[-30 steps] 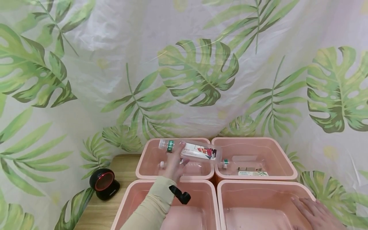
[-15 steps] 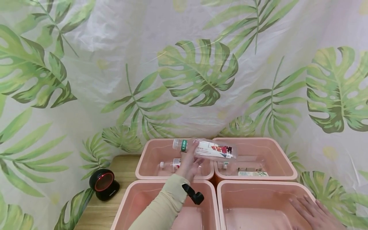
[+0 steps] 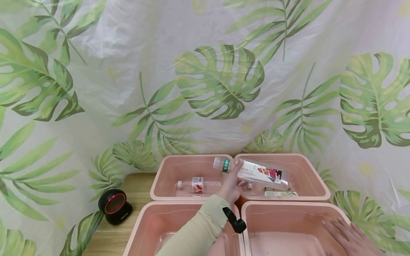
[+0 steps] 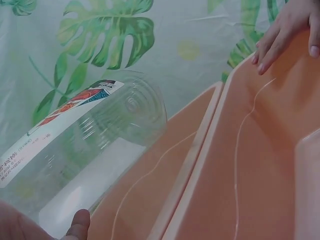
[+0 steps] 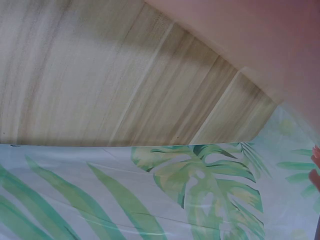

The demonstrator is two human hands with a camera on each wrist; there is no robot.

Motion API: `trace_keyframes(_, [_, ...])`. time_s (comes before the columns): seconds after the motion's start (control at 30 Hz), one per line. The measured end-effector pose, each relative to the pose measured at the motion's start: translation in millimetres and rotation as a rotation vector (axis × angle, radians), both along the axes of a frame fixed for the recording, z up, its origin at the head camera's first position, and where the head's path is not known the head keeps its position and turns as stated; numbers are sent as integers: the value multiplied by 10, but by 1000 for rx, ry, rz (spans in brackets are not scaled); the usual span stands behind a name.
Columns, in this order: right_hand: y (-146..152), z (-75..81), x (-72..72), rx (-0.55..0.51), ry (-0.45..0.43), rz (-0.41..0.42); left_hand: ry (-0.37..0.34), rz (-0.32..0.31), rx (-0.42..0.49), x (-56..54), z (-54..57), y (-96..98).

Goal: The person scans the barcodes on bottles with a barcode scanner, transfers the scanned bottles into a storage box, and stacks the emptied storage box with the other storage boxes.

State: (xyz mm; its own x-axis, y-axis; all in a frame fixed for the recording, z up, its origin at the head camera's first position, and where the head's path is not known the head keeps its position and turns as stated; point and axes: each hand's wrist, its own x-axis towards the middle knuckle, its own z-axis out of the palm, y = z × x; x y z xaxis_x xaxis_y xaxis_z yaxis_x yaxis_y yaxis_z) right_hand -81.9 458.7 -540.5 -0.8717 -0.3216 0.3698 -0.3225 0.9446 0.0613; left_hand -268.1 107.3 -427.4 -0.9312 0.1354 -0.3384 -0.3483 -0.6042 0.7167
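Note:
My left hand (image 3: 231, 185) grips a large clear plastic bottle (image 3: 262, 174) with a white pictured label and a green band at its neck. It is held nearly level, its base over the back right pink bin (image 3: 321, 181) and its capped end over the back left bin (image 3: 156, 181). The left wrist view shows the bottle's base (image 4: 131, 102) and part of the thumb. At the right wall of the front right bin (image 3: 288, 203), my right hand (image 3: 353, 237) rests with its fingers extended; just a sliver of fingers (image 5: 316, 172) shows in the right wrist view.
A small clear bottle (image 3: 197, 185) with a red and white label lies in the back left bin. Another bottle (image 3: 281, 194) lies in the back right bin, partly hidden. A front left bin (image 3: 140, 218) and a black round device (image 3: 115, 206) stand on the wooden table (image 3: 105, 233).
My left hand has carried the large bottle rightward from over the back left bin to the back right bin. The small bottle's label has come into view. My right hand has stayed put.

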Motion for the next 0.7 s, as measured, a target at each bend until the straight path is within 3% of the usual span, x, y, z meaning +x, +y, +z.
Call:
trace_keyframes(0.23, [-38, 10, -19, 17, 40, 29, 39, -28, 6, 115, -48, 198])
trace_keyframes(0.43, [-4, 4, -63, 34, 47, 97, -63, -73, 64, 235, -47, 326])
trace_keyframes(0.5, [11, 1, -77, 31, 50, 134, -79, -82, 62, 276, -50, 340])
trace_keyframes(0.7, [44, -8, -83, 21, 35, 216, -37, -126, 25, 398, -87, 233])
